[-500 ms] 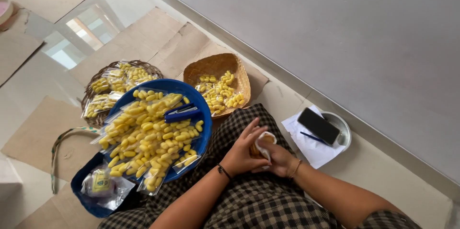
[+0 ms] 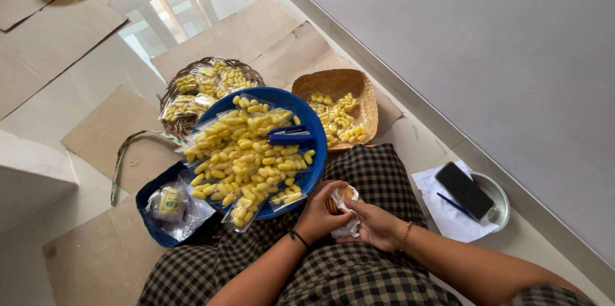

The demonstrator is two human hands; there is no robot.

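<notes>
Floor mats of cardboard (image 2: 115,130). At far left, woven basket (image 2: 176,91) of filled bags; next, blue bowl (image 2: 307,120) heaped with yellow pieces and a blue stapler (image 2: 289,135); then brown tray (image 2: 359,88) of loose pieces. Over the lap, left hand (image 2: 318,216) and right hand (image 2: 375,224) both clenched on a small clear bag (image 2: 346,213). Filling or closing, apparently; steady pinch at the mouth needed. Phone (image 2: 464,189) on paper at right.
</notes>
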